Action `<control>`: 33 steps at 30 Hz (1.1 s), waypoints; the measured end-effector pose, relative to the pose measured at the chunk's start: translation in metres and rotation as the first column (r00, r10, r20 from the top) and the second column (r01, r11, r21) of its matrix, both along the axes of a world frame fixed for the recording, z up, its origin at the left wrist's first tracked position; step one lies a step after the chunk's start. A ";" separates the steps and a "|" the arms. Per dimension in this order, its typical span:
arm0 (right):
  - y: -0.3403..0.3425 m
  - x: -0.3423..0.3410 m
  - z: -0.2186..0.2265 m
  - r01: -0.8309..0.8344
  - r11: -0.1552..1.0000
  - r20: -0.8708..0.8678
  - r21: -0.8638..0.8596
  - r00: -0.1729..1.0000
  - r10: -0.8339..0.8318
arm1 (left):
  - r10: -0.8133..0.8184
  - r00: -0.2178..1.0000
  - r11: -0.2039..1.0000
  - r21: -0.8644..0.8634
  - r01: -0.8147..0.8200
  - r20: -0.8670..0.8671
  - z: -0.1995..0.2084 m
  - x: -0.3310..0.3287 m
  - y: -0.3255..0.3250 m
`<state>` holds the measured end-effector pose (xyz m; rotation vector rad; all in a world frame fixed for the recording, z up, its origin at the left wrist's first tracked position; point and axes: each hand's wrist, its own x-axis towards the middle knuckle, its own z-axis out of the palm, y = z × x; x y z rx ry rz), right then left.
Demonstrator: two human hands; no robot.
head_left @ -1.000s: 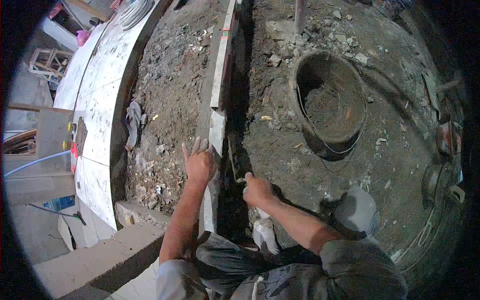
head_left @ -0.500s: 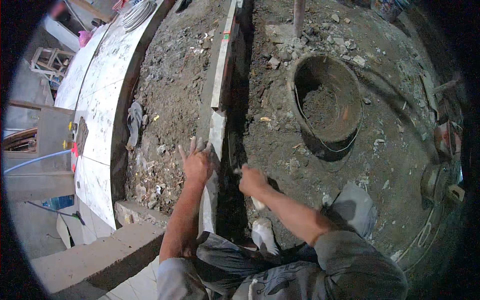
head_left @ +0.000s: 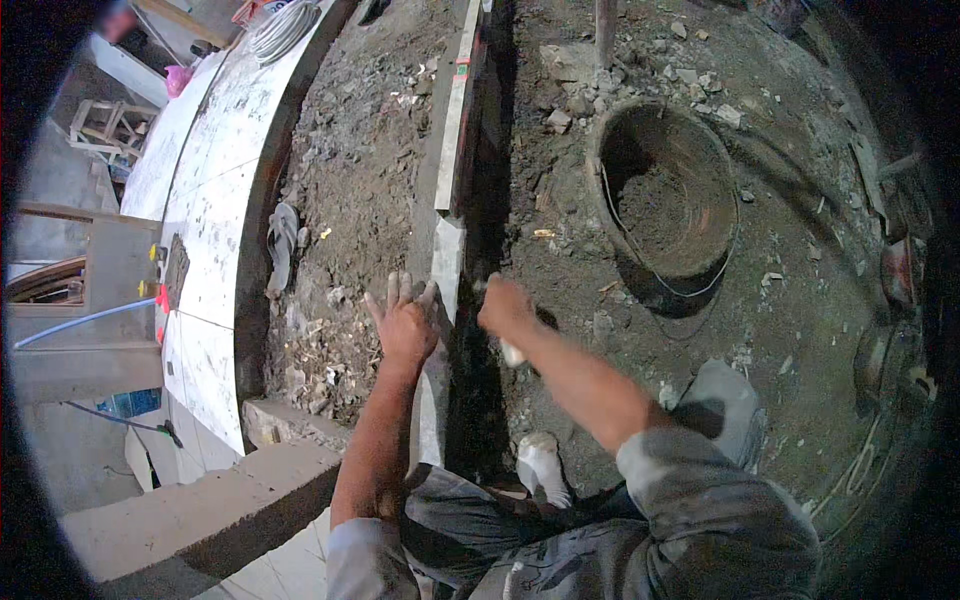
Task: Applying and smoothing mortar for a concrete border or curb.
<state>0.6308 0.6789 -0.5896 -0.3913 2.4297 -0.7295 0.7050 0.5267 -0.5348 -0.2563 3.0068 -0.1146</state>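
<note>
My left hand (head_left: 406, 328) lies with its fingers spread, at the left edge of a narrow low wall (head_left: 448, 262) with a pale grey top. To the right of that wall, over the dark trench, my right hand (head_left: 508, 308) is closed round a tool whose pale handle end (head_left: 512, 353) sticks out below the fist. The tool's working end is too hidden to make out. Beyond my hands, a long pale bar with a small green window, like a spirit level (head_left: 458, 130), rests lengthwise along the wall.
A dark round tub (head_left: 690, 245) holding mortar-like material stands on the rough soil at right. Left of the wall lie rubble and a grey flip-flop (head_left: 283, 245). Farther left run white tiles (head_left: 205, 210) with a coiled cable (head_left: 285, 32). A concrete ledge (head_left: 215, 500) is at lower left.
My right hand has moved forward along the wall, away from me. The left hand keeps nearly the same place, and the whole view has shifted slightly.
</note>
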 end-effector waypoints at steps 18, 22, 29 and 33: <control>0.253 -0.058 0.199 0.134 0.987 -0.309 0.089 0.946 -0.101 | 0.156 0.957 0.981 0.148 -0.122 -0.245 0.043 -0.036 0.025; 0.332 -0.115 0.212 0.262 0.878 -0.482 0.400 0.875 -0.041 | 0.250 0.966 0.663 0.738 -0.123 -0.063 0.081 -0.088 0.100; 0.296 -0.182 0.178 -0.179 0.635 -0.205 0.751 0.852 0.482 | 0.301 0.953 0.440 0.892 -0.100 -0.041 0.003 -0.143 0.234; 0.301 -0.193 0.170 -0.306 0.695 -0.002 0.651 0.914 0.405 | 0.342 0.935 0.203 0.979 0.028 -0.097 -0.019 -0.127 0.249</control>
